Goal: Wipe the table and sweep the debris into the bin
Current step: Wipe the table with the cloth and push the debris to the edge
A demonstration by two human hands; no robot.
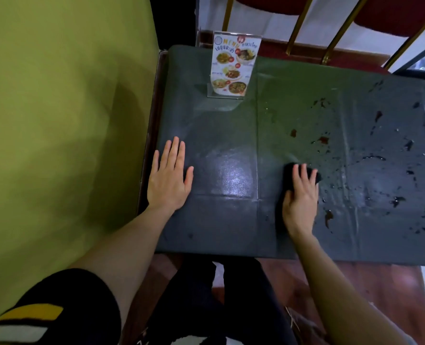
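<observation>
The right hand point(299, 195) hides most of the dark cloth point(289, 175).

Dark green table point(231, 125), black cloth point(289, 170), reddish-brown stains point(322, 139), yellow-green wall point(57, 108).

The table point(231, 135) in front of me wears a dark green, glossy cover. Under my right hand point(299, 202) lies a dark cloth point(289, 174), pressed flat. From my two to four o'clock, dark and reddish spills and scraps point(380, 155) lie scattered across the surface.
</observation>
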